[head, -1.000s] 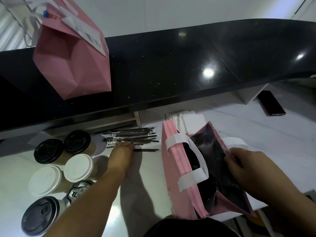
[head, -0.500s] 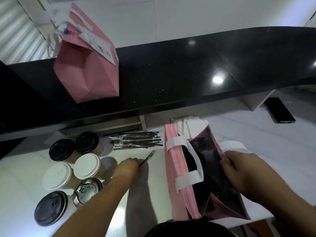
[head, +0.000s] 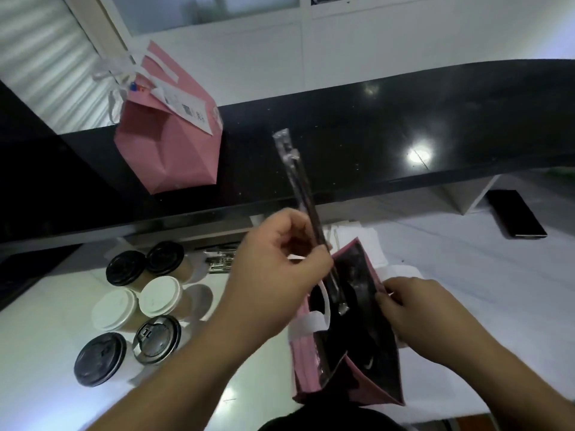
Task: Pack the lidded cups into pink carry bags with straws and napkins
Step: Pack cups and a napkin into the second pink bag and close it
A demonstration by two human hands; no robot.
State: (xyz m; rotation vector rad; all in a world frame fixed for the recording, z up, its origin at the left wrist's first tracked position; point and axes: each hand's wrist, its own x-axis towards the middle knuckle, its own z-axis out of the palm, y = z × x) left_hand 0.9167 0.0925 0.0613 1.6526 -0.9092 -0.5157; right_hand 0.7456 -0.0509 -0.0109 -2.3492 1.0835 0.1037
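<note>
The left hand (head: pixel 273 269) pinches a pair of wrapped straws (head: pixel 306 209) between thumb and curled fingers, holding them nearly upright with their lower ends dipping into the mouth of the open pink carry bag (head: pixel 351 362) at the near right of the white counter (head: pixel 46 384). The right hand (head: pixel 413 309) grips the right edge of that bag, fingers curled over the rim and pulling the mouth wide, so the dark lining shows; a white handle (head: pixel 323 303) loops at the bag's left side. What lies inside the bag is too dark to tell. To the left, six lidded cups (head: pixel 155 293) stand close together on the counter: two black-lidded ones far, two white-lidded ones in the middle, and two dark-lidded ones near. Just beyond them, partly hidden behind the left hand, lies a loose pile of wrapped straws (head: pixel 217 259). White napkins (head: pixel 364 244) sit just behind the open bag. On the raised black ledge (head: pixel 404 126) at the far left stands a second pink bag (head: pixel 174 150) with white handles and a printed slip attached. A dark phone (head: pixel 516 217) lies at the far right.
</note>
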